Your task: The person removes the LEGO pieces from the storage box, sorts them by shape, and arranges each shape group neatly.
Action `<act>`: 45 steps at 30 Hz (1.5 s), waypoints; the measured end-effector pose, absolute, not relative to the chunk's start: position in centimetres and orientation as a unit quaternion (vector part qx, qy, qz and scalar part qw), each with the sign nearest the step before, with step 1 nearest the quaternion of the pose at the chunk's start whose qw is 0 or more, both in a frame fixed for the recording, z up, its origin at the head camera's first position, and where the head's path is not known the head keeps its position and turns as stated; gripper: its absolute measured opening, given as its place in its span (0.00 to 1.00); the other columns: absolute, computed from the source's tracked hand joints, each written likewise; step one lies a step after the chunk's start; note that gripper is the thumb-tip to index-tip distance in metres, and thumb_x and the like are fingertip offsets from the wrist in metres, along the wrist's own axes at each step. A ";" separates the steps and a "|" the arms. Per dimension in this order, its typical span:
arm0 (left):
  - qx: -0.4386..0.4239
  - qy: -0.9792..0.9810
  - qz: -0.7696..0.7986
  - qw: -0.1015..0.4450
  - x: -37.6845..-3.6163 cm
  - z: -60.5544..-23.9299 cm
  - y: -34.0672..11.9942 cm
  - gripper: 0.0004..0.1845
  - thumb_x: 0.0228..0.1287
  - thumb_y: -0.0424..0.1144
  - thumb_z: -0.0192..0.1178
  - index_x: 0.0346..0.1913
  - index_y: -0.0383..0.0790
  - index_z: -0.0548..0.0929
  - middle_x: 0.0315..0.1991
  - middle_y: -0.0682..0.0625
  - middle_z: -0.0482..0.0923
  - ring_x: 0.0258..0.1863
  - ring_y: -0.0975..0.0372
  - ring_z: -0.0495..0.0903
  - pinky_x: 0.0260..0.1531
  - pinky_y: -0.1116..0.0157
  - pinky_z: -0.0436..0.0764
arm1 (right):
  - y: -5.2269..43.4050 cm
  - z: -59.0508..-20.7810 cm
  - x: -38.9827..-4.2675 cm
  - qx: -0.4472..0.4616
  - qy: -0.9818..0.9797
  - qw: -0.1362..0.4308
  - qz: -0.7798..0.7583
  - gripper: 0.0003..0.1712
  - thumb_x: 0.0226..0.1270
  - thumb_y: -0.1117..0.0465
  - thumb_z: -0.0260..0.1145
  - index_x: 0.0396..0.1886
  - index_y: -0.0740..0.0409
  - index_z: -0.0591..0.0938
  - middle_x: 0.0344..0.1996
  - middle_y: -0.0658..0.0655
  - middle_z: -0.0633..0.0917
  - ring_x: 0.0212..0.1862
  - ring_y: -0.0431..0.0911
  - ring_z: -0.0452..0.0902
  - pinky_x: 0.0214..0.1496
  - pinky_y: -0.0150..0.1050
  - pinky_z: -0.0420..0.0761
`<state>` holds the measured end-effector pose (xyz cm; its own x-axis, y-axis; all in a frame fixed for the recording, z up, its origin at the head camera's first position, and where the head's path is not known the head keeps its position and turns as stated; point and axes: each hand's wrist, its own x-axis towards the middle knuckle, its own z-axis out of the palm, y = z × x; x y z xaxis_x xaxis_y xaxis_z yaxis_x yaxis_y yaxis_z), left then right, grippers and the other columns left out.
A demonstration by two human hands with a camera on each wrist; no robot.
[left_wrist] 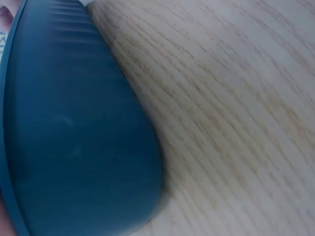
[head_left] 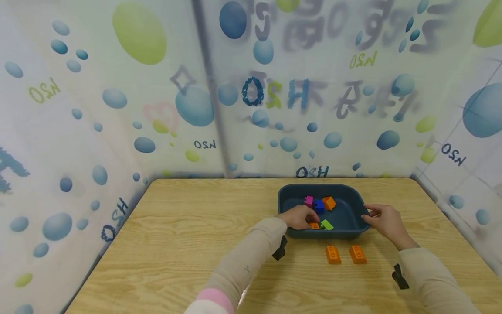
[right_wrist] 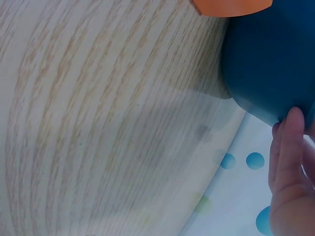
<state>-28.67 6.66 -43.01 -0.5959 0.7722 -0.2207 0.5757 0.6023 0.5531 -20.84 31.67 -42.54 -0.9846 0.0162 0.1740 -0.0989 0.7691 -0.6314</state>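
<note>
The left hand [head_left: 300, 216] reaches over the near rim into the dark blue tray [head_left: 288, 198], its fingers curled down at a small orange brick [head_left: 313, 226] on the tray floor; whether it actually pinches that brick I cannot tell, since the knuckles hide the fingertips. The right hand [head_left: 386, 220] grips the tray's right rim, thumb on top and fingers [right_wrist: 288, 147] wrapped under the outer wall. The tray is a shallow rounded-corner tub of matte blue-grey plastic, standing flat on the table [head_left: 176, 244] towards its far right part. Inside it I count five bricks: the orange one at the left hand, a green brick [head_left: 326, 225] just beside it on the near side, and farther back a cluster of a pink brick [head_left: 308, 201], a blue brick [head_left: 318, 206] and a larger orange brick [head_left: 329, 203], the three touching or nearly so. Outside the tray, on the wood just in front of it, lie two orange studded bricks side by side, the left brick [head_left: 333, 254] and the right brick [head_left: 357, 254], a little apart from each other. Both sleeves are pale beige. A curtain [head_left: 117, 109] printed with blue and green bubbles closes in the table on three sides.
</note>
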 end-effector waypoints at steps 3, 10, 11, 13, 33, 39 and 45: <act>0.399 0.866 0.214 0.212 -28.6 -43.0 6.7 0.16 0.54 0.27 0.59 0.47 0.40 0.79 0.44 0.53 0.78 0.41 0.69 0.74 0.42 0.77 0.70 | 31.7 -42.6 -20.9 0.022 -0.937 0.086 0.339 0.23 0.53 0.68 0.64 0.47 0.77 0.74 0.29 0.68 0.79 0.26 0.51 0.77 0.20 0.34 0.75; 0.399 0.874 0.215 0.175 -28.5 -43.0 6.8 0.16 0.52 0.34 0.64 0.46 0.41 0.80 0.42 0.54 0.78 0.38 0.70 0.74 0.40 0.77 0.70 | 31.8 -42.5 -21.0 0.021 -0.937 0.084 0.338 0.23 0.53 0.67 0.64 0.47 0.77 0.74 0.29 0.67 0.79 0.26 0.51 0.77 0.20 0.34 0.75; 0.396 0.878 0.209 0.167 -28.5 -43.0 6.9 0.16 0.52 0.36 0.64 0.46 0.42 0.80 0.42 0.55 0.78 0.38 0.70 0.74 0.39 0.77 0.71 | 31.7 -42.5 -21.0 0.019 -0.937 0.083 0.338 0.23 0.53 0.67 0.64 0.48 0.77 0.74 0.29 0.67 0.79 0.26 0.50 0.77 0.20 0.34 0.75; 0.390 0.887 0.193 0.151 -28.5 -43.1 7.0 0.16 0.52 0.39 0.64 0.46 0.43 0.80 0.40 0.55 0.78 0.36 0.70 0.74 0.38 0.77 0.71 | 31.7 -42.5 -21.0 0.016 -0.937 0.080 0.339 0.23 0.53 0.66 0.64 0.48 0.77 0.74 0.29 0.67 0.79 0.26 0.50 0.77 0.20 0.35 0.75; 0.410 0.882 0.191 0.131 -28.6 -43.7 7.2 0.10 0.53 0.38 0.63 0.40 0.43 0.83 0.37 0.56 0.80 0.33 0.72 0.75 0.35 0.80 0.71 | 32.0 -42.7 -21.1 0.029 -0.939 0.094 0.329 0.22 0.52 0.67 0.64 0.47 0.76 0.75 0.30 0.68 0.79 0.31 0.56 0.76 0.21 0.35 0.75; 0.396 0.885 0.202 0.141 -29.5 -44.7 7.4 0.12 0.51 0.41 0.65 0.40 0.45 0.82 0.36 0.58 0.79 0.32 0.72 0.74 0.35 0.77 0.72 | 32.0 -42.8 -21.1 0.027 -0.938 0.090 0.332 0.22 0.52 0.67 0.64 0.47 0.76 0.75 0.29 0.67 0.79 0.29 0.54 0.76 0.21 0.34 0.75; 0.379 0.891 0.207 0.139 -29.4 -44.7 7.5 0.12 0.50 0.42 0.66 0.39 0.46 0.82 0.34 0.59 0.79 0.32 0.71 0.74 0.35 0.77 0.72 | 31.9 -42.7 -21.0 0.027 -0.937 0.089 0.337 0.22 0.53 0.67 0.64 0.47 0.76 0.74 0.30 0.67 0.79 0.29 0.54 0.76 0.21 0.34 0.75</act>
